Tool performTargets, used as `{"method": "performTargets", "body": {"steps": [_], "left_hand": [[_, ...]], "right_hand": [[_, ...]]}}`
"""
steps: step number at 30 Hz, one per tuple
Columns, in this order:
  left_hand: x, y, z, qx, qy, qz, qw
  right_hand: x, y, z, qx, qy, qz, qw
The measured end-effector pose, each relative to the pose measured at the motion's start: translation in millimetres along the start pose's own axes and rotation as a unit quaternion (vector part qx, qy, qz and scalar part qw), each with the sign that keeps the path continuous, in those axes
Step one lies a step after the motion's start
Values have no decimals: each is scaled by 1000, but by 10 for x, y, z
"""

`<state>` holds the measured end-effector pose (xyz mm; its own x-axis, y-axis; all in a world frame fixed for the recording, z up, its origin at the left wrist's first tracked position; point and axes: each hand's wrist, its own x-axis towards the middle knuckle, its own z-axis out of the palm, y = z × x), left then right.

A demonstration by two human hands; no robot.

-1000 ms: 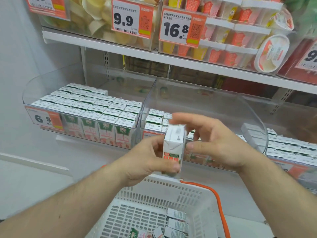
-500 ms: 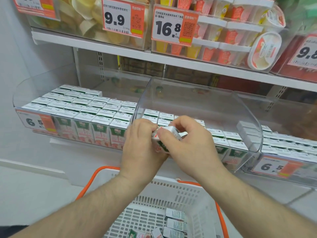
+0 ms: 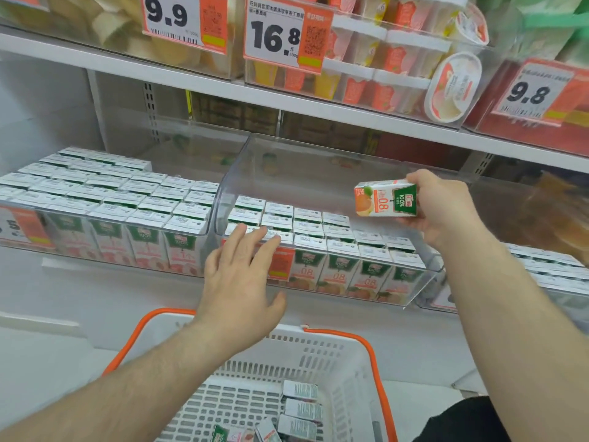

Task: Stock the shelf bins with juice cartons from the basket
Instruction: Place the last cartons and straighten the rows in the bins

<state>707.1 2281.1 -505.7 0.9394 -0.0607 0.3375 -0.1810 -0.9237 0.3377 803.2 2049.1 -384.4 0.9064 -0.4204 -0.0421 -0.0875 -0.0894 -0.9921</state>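
The right hand (image 3: 441, 207) grips a juice carton (image 3: 386, 198) lying sideways above the middle bin (image 3: 236, 161), while the left hand (image 3: 240, 275) hovers spread-fingered at its front rows.

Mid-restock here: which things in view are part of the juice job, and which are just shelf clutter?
Job:
- juice carton held on its side by the right hand
- middle bin, part filled
- basket with more cartons
- left hand, open at the bin front

Not the job:
- fruit cups on the upper shelf
- price tags
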Motion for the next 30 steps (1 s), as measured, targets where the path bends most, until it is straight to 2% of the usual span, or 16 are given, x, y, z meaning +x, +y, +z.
{"method": "performTargets", "body": {"steps": [2, 4, 8, 14, 18, 21, 25, 28, 30], "left_hand": [[1, 6, 8, 2, -1, 0, 1000], [-1, 4, 10, -2, 3, 5, 1000], [-9, -24, 8, 3, 0, 12, 1000], [-9, -39, 10, 14, -19, 16, 1000], [-3, -24, 20, 10, -20, 7, 1000], [-7, -18, 22, 7, -22, 8, 1000], [-9, -35, 1, -10, -25, 22, 999], [-51, -98, 2, -44, 12, 60, 997], [-114, -157, 14, -59, 53, 101, 992]], "right_hand": [[126, 54, -10, -112, 43, -48, 992], [173, 116, 16, -260, 59, -117, 957], [141, 244, 165, -416, -47, -155, 895], [231, 304, 359, -493, -119, -133, 852], [268, 437, 486, -566, -159, -131, 798], [244, 442, 504, -584, -181, -123, 782], [198, 442, 518, -648, -215, -79, 727], [132, 546, 526, -669, -179, -86, 716], [8, 577, 526, -669, -109, -181, 712]]}}
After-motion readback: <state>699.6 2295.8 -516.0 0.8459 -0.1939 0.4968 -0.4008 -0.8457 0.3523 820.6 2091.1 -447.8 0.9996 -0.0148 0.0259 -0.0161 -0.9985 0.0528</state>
